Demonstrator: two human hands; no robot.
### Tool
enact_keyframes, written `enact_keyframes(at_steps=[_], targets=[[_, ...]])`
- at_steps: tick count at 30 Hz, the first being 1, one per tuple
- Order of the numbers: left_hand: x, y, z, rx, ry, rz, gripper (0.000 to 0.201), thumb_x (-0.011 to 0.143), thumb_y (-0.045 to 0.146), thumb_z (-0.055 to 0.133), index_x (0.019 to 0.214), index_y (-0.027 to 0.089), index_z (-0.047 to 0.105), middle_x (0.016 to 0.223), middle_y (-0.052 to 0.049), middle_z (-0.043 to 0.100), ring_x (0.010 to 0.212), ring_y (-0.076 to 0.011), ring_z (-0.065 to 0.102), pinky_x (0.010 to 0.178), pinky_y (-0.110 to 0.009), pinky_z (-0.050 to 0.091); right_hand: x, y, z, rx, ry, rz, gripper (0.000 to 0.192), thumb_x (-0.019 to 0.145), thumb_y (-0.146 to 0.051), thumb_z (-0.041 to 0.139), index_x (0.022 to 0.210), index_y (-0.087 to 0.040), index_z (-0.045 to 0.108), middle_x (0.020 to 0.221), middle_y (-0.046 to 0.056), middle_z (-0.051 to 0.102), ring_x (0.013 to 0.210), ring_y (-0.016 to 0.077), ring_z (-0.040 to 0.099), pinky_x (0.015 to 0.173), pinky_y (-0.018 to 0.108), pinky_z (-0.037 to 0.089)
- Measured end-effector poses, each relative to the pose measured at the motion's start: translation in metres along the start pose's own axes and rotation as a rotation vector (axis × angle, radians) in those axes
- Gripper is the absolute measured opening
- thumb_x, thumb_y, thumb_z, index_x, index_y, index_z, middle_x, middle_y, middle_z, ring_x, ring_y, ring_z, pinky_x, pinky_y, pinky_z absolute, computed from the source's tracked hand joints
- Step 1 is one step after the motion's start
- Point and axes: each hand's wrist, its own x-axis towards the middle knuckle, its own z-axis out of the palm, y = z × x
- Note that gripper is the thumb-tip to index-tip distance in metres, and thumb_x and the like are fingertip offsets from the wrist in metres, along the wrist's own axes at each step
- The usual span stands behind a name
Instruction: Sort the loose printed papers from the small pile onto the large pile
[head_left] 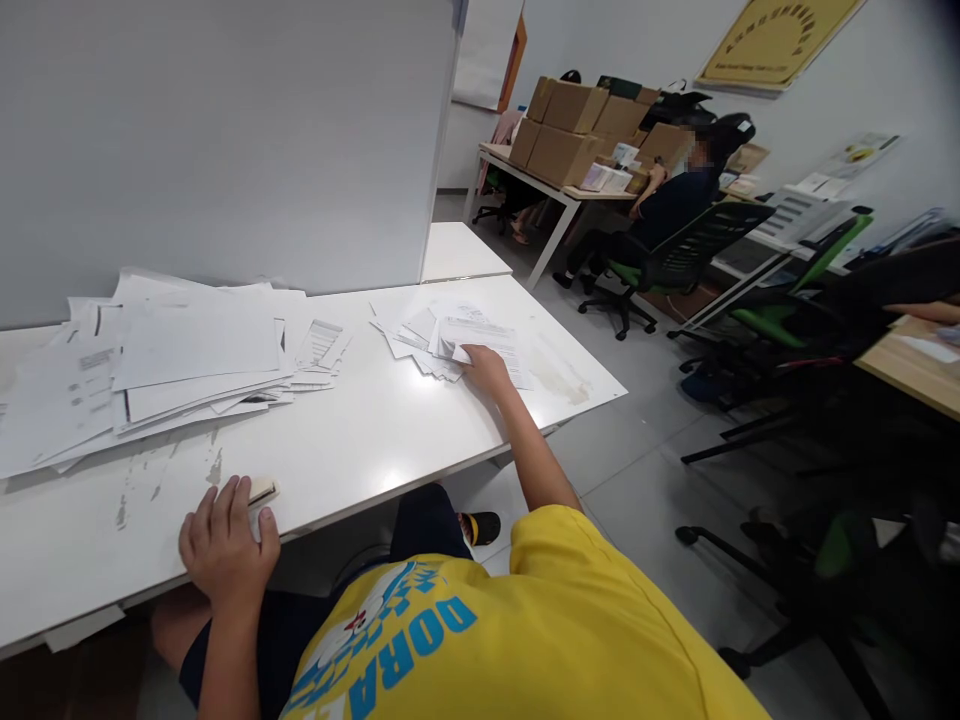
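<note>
Nearest, the left hand [225,545] lies knuckles-up at the near edge of the white table [360,450], fingers curled over a small flat pale thing [262,490] that pokes out from under them; whether it is gripped or only pressed down cannot be told. Farther and to the right, the right hand [486,368] rests palm down on the near side of the small paper stack [450,340], fingers spread flat, closed on nothing. The work in hand looks like sorting sheets, with a sheet being laid on or drawn from this stack; the next move likely calls for a pinch at a sheet's edge so only one lifts.

Bare tabletop between the two hands gives open room. The small stack sits near the table's right corner, so a sideways push could slide sheets off. Far left lies the big loose paper pile [172,360], backed by a grey partition [225,130].
</note>
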Motion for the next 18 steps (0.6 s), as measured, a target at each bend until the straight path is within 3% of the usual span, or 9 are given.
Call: enact_keyframes(at_steps=[4, 6, 8, 11, 13, 14, 16, 18], targets=[[-0.003, -0.005, -0.003, -0.035, 0.01, 0.0, 0.071, 0.087, 0.027, 0.061, 0.154, 0.027, 0.037, 0.148, -0.015, 0.053, 0.145, -0.0377, 0.039, 0.117, -0.06, 0.026, -0.013, -0.01, -0.009, 0.251, 0.22, 0.041, 0.034, 0.087, -0.013, 0.053, 0.116, -0.016, 0.071, 0.121, 0.012, 0.072, 0.111, 0.0292, 0.064, 0.098, 0.041, 0.048], [0.002, -0.003, -0.007, -0.073, 0.02, 0.057, 0.072, 0.087, 0.027, 0.063, 0.154, 0.03, 0.037, 0.151, -0.012, 0.05, 0.15, -0.0363, 0.03, 0.121, -0.06, 0.019, -0.027, -0.023, -0.018, 0.577, 0.42, 0.105, 0.026, 0.09, -0.026, 0.056, 0.106, -0.015, 0.073, 0.109, 0.011, 0.074, 0.105, 0.0289, 0.066, 0.095, 0.041, 0.051], [0.016, 0.009, -0.01, -0.195, 0.013, 0.127, 0.067, 0.087, 0.028, 0.064, 0.151, 0.033, 0.042, 0.15, -0.008, 0.053, 0.151, -0.0333, 0.029, 0.124, -0.058, 0.016, -0.044, -0.045, -0.026, 0.998, 0.625, 0.194, 0.032, 0.088, -0.041, 0.06, 0.103, -0.014, 0.071, 0.102, 0.009, 0.074, 0.103, 0.0275, 0.067, 0.094, 0.041, 0.053], [0.049, 0.046, -0.005, -0.588, -0.097, 0.088, 0.064, 0.09, 0.039, 0.063, 0.151, 0.034, 0.041, 0.155, -0.007, 0.046, 0.15, -0.0312, 0.031, 0.124, -0.056, 0.023, -0.07, -0.093, -0.025, 1.593, 0.789, 0.302, 0.044, 0.081, -0.044, 0.068, 0.115, -0.018, 0.065, 0.11, 0.005, 0.073, 0.108, 0.0228, 0.067, 0.099, 0.038, 0.054], [0.072, 0.077, 0.006, -0.883, -0.191, -0.088, 0.085, 0.086, 0.058, 0.063, 0.157, 0.031, 0.025, 0.166, -0.011, 0.026, 0.152, -0.0331, 0.025, 0.122, -0.056, 0.027, -0.087, -0.127, -0.01, 1.856, 0.735, 0.392, 0.046, 0.076, -0.039, 0.072, 0.117, -0.021, 0.064, 0.113, 0.003, 0.073, 0.107, 0.0204, 0.068, 0.103, 0.037, 0.053], [0.081, 0.091, 0.013, -1.051, -0.221, -0.174, 0.093, 0.083, 0.067, 0.062, 0.158, 0.031, 0.021, 0.166, -0.014, 0.024, 0.15, -0.0344, 0.032, 0.119, -0.056, 0.032, -0.095, -0.141, 0.002, 1.956, 0.662, 0.455, 0.045, 0.074, -0.037, 0.073, 0.115, -0.021, 0.064, 0.111, 0.004, 0.074, 0.105, 0.0208, 0.069, 0.102, 0.039, 0.054], [0.093, 0.11, 0.026, -1.302, -0.309, -0.377, 0.096, 0.081, 0.069, 0.063, 0.157, 0.031, 0.02, 0.156, -0.019, 0.041, 0.131, -0.0333, 0.056, 0.11, -0.056, 0.044, -0.111, -0.161, 0.026, 2.095, 0.499, 0.578, 0.043, 0.069, -0.034, 0.075, 0.109, -0.02, 0.066, 0.103, 0.005, 0.076, 0.1, 0.0227, 0.071, 0.1, 0.042, 0.055], [0.095, 0.116, 0.037, -1.339, -0.358, -0.573, 0.088, 0.081, 0.065, 0.066, 0.152, 0.027, 0.03, 0.143, -0.02, 0.055, 0.119, -0.0308, 0.064, 0.106, -0.055, 0.047, -0.124, -0.166, 0.046, 2.155, 0.368, 0.653, 0.041, 0.065, -0.031, 0.077, 0.103, -0.018, 0.067, 0.095, 0.006, 0.077, 0.097, 0.0245, 0.071, 0.099, 0.045, 0.056]])
